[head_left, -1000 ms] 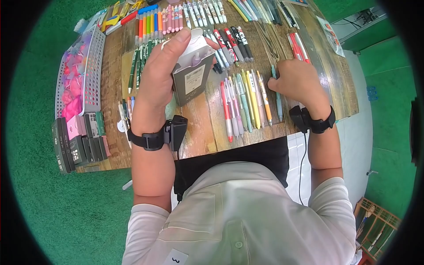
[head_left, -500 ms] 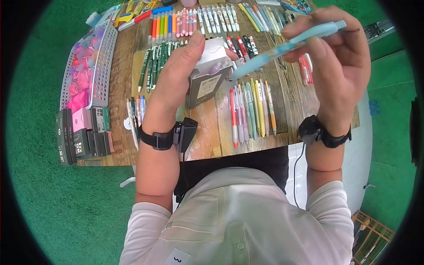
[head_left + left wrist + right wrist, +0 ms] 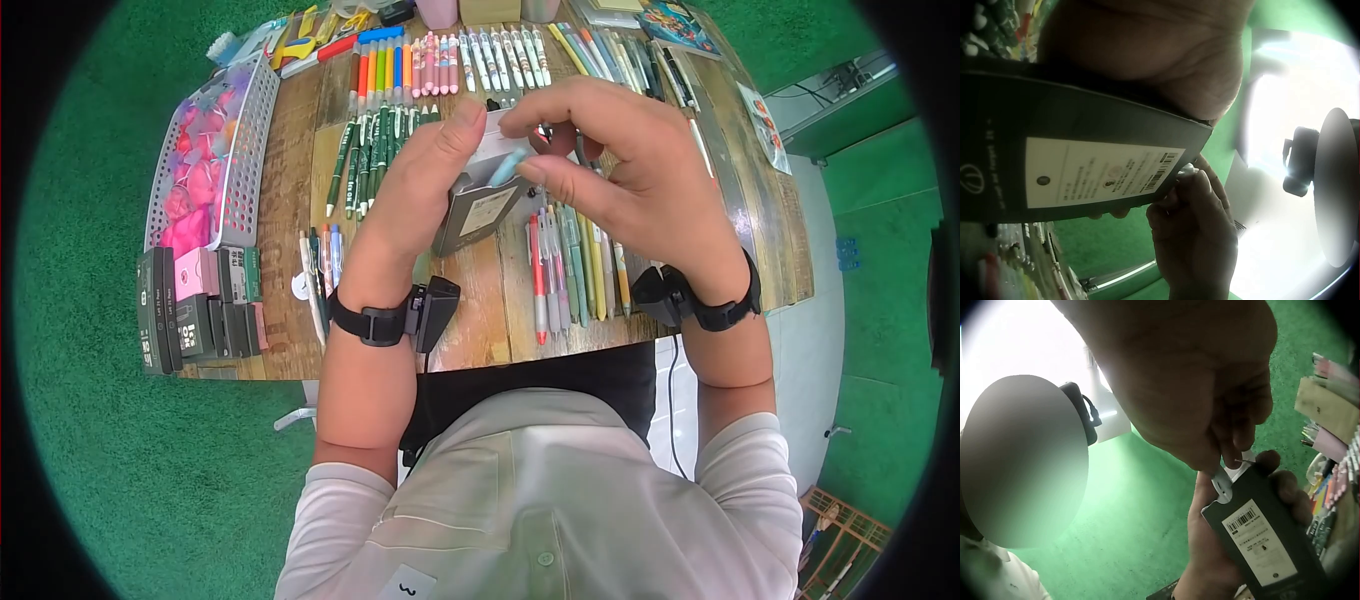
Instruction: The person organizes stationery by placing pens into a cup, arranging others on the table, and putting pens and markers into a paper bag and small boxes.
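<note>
A dark box (image 3: 472,222) with a pale label is gripped in the left hand (image 3: 405,205), tilted above the table, its white flap up. The right hand (image 3: 640,185) pinches a light blue pen (image 3: 508,168) between thumb and fingers, the pen's lower part inside the box's opening. In the left wrist view the box (image 3: 1085,150) fills the left side, with the right hand (image 3: 1194,237) at its open end. The right wrist view has the pen's end (image 3: 1222,487) at the opening of the box (image 3: 1266,544), under the right hand's fingertips.
Pens lie below the right hand, among them a red one (image 3: 538,280). Green pens (image 3: 375,155) and colourful markers (image 3: 378,72) lie behind the left hand. A white basket (image 3: 243,160) and stacked small boxes (image 3: 196,272) stand at the left.
The right hand has lifted the light blue pen from the table's right part and brought it left to the box's opening. The left hand keeps its grip on the box, now slightly further right.
</note>
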The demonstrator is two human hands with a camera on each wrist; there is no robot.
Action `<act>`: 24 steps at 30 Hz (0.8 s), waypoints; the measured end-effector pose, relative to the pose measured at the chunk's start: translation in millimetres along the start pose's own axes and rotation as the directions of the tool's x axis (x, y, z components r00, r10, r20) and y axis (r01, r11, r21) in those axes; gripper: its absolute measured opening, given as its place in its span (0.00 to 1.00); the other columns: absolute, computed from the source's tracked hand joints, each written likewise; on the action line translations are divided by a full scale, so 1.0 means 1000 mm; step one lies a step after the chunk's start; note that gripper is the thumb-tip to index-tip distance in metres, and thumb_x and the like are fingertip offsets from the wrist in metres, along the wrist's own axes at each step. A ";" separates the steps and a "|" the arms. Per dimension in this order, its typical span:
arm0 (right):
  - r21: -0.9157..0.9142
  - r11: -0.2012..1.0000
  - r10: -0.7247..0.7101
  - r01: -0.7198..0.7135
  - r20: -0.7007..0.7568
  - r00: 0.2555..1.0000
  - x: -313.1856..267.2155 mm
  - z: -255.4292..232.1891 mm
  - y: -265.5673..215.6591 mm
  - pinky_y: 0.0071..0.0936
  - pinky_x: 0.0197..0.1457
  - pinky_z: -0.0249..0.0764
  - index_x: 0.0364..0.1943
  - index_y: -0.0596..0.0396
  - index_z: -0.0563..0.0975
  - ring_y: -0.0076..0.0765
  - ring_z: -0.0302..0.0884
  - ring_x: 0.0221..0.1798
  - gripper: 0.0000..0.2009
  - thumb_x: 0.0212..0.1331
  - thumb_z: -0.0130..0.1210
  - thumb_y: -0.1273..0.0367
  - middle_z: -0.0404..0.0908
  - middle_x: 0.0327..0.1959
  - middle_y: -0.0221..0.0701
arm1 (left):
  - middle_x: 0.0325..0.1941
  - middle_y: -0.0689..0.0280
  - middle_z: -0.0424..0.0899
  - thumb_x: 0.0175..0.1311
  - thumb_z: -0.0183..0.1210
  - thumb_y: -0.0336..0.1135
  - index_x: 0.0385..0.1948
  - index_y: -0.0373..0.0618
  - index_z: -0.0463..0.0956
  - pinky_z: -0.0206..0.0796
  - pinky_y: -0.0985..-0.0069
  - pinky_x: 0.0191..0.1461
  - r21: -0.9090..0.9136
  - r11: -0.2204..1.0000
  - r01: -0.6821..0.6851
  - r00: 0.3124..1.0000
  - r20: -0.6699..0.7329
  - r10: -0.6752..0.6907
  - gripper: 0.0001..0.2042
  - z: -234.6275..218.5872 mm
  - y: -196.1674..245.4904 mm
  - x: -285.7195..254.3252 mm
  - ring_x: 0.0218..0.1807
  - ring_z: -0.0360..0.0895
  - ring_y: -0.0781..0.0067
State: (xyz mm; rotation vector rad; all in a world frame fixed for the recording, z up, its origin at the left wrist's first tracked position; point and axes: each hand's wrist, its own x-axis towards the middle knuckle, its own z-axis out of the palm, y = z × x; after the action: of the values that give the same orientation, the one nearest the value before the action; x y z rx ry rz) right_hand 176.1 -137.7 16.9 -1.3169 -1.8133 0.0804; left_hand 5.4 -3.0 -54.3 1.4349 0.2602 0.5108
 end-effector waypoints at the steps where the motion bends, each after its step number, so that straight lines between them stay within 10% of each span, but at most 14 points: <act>1: 0.000 1.000 0.001 -0.001 0.000 1.000 0.000 -0.002 -0.001 0.30 0.37 0.77 0.46 0.51 0.82 0.34 0.82 0.32 0.12 0.58 0.65 0.74 0.85 0.33 0.31 | 0.48 0.59 0.87 0.79 0.42 0.64 0.56 0.36 0.79 0.77 0.72 0.54 -0.013 1.000 0.000 1.000 0.003 0.000 0.34 0.002 0.000 0.000 0.49 0.86 0.69; 10: -0.073 0.923 0.364 -0.378 -0.147 0.920 -0.033 -0.031 0.013 0.33 0.36 0.78 0.37 0.55 0.85 0.39 0.82 0.28 0.05 0.58 0.65 0.72 0.86 0.30 0.33 | 0.41 0.62 0.88 0.80 0.39 0.65 0.49 0.38 0.85 0.74 0.78 0.46 -0.092 0.996 0.011 0.999 0.031 -0.008 0.36 0.012 0.008 0.001 0.41 0.83 0.75; 13: -0.495 0.757 0.538 -0.427 0.100 0.837 -0.058 -0.036 0.036 0.44 0.40 0.79 0.32 0.54 0.85 0.52 0.85 0.34 0.09 0.58 0.63 0.63 0.86 0.28 0.41 | 0.41 0.62 0.88 0.80 0.39 0.64 0.49 0.37 0.86 0.75 0.78 0.46 -0.102 0.995 0.017 0.998 0.056 -0.011 0.36 0.010 0.007 0.001 0.41 0.83 0.75; 24: -0.701 0.511 0.804 -0.498 0.184 0.566 -0.086 -0.016 0.031 0.48 0.42 0.80 0.29 0.56 0.86 0.56 0.86 0.35 0.15 0.49 0.63 0.58 0.85 0.26 0.47 | 0.41 0.60 0.88 0.80 0.38 0.66 0.50 0.37 0.85 0.76 0.77 0.47 -0.071 0.997 0.007 0.999 0.043 -0.004 0.37 0.010 0.005 0.002 0.41 0.85 0.73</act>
State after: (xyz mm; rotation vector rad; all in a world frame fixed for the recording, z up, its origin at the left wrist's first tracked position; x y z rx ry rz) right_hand 215.7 -199.6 -40.3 -2.6565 -1.6233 0.3452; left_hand 11.2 -10.6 -47.7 1.3745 0.2094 0.4795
